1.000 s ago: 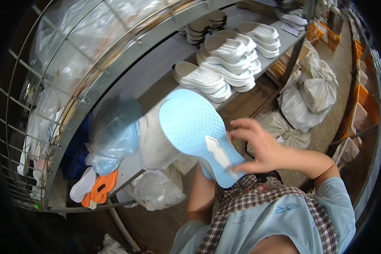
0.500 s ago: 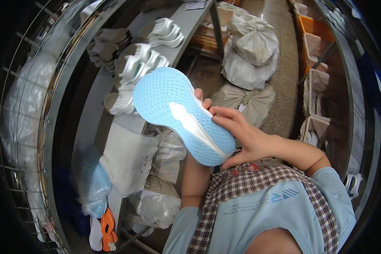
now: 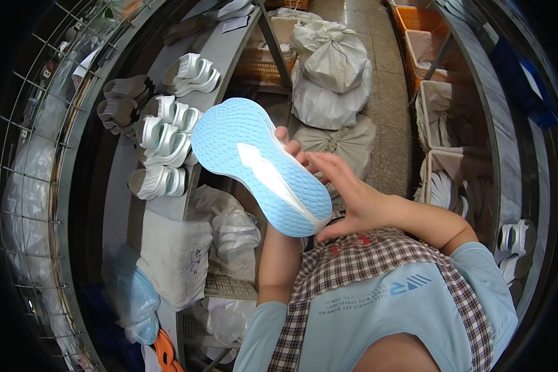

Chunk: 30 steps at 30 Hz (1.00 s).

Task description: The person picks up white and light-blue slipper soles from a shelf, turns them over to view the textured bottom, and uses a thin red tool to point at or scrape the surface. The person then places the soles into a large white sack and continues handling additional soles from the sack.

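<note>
A light blue shoe sole point(image 3: 229, 133) with a textured tread and a white stripe down its middle is held up, tread facing me. My left hand point(image 3: 286, 142) is mostly hidden behind it; only its fingertips show, curled over the sole's right edge. From the right comes my right hand point(image 3: 359, 197), its thumb at the sole's lower end and its fingers along the same edge, near the left fingertips. The hand is closed around that end. Left of the sole, several white soles point(image 3: 167, 136) stand in stacks on a grey bench point(image 3: 121, 180).
Tied whitish sacks point(image 3: 332, 56) are piled on the floor ahead. Lined orange crates point(image 3: 418, 28) run along the right side. A white cloth point(image 3: 175, 254) hangs over the bench edge, beside a blue plastic bag point(image 3: 133, 297). Wire mesh point(image 3: 28, 167) borders the far left.
The view has shifted, so the bench, sacks and crates appear farther left. Both hands keep hold of the sole, which has tilted slightly.
</note>
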Each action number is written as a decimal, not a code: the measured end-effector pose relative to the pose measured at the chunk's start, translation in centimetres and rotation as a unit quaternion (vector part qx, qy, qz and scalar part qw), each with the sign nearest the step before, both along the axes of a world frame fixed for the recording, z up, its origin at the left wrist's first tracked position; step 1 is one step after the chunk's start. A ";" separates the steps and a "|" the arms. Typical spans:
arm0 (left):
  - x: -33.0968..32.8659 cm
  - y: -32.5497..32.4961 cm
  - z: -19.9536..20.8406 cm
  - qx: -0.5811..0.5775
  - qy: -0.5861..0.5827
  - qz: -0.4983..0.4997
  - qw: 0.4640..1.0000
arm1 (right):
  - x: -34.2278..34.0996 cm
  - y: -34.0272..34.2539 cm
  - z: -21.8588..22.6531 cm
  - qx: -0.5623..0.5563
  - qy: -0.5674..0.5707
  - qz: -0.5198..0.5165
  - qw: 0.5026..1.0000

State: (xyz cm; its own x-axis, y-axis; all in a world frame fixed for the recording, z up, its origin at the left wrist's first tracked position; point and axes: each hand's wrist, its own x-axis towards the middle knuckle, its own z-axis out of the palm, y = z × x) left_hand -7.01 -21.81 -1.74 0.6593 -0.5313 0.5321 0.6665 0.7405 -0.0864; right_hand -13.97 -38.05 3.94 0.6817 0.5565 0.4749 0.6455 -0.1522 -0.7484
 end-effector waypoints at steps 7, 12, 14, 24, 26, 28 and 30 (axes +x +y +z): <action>0.0 0.1 -0.2 0.026 0.005 0.037 0.999 | 0.0 -0.1 -0.5 0.015 -0.028 -0.023 0.999; 0.1 1.1 -0.6 0.052 0.010 0.067 0.996 | -0.7 0.6 0.4 -0.041 -0.070 -0.087 0.993; -0.6 1.2 -1.1 0.093 0.017 0.118 0.988 | -1.1 1.2 0.7 -0.080 -0.067 -0.113 0.988; 0.2 3.4 -1.8 0.234 0.002 0.269 0.934 | 0.1 0.6 -0.6 0.371 0.372 -0.060 0.849; -0.2 3.6 -0.9 0.103 -0.020 0.270 0.957 | 0.7 -0.1 -0.6 0.432 0.398 -0.085 0.804; -0.5 3.8 0.3 0.089 -0.068 0.235 0.966 | 0.9 -0.6 -0.6 0.478 0.421 -0.092 0.765; -0.7 3.9 1.4 0.083 -0.100 0.208 0.969 | 0.9 -0.9 -0.6 0.499 0.418 -0.073 0.756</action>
State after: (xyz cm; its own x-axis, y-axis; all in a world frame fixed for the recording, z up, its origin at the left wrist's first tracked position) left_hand -7.69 -17.92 -0.32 0.7277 -0.3306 0.6010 0.2980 0.9415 0.1572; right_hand -13.04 -38.99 3.33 0.9952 0.0954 -0.0222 -0.0853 0.7328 -0.6751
